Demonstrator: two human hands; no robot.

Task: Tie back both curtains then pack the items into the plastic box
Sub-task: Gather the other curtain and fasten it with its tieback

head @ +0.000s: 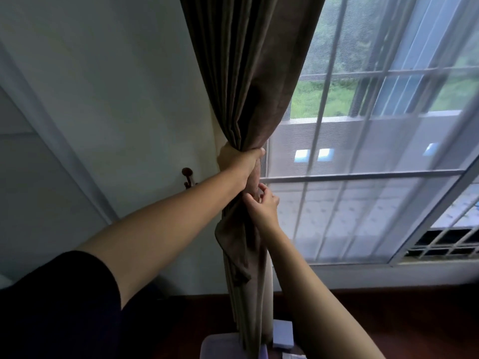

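Head cam view, the only one here. The brown curtain (248, 86) is bunched into a tight bundle just left of the window (375, 151), and it hangs down past the bottom edge of the shot.

The left hand (242, 161) is wrapped round the narrowest part of the bundle. The fingers are curled right around the fabric, so the pleats fan out above the fist and the rest drops below it. A pale beige strip (225, 154) is seen at the far side of that fist. It could be a tie-back or just the curtain lining, hard to call with the blur.

The right hand (263, 206) is placed just beneath the left one, almost touching it. Its thumb and fingertips (262, 188) are drawn in close together and pressed into the window-side edge of the bundle, and a fold of fabric looks to be pinched there. The bundle lies between the two hands' fingers, left grip on top, right pinch below.

A dark tie-back hook (187, 177) is mounted on the wall (116, 86), just left of the curtain and partly hidden by the left forearm. A black sleeve (64, 294) is seen on that arm.

Down at the bottom, a lilac plastic box (220, 345) is partly covered by the hanging curtain on the dark floor (388, 320), with a small bluish block (283, 332) just beside it.
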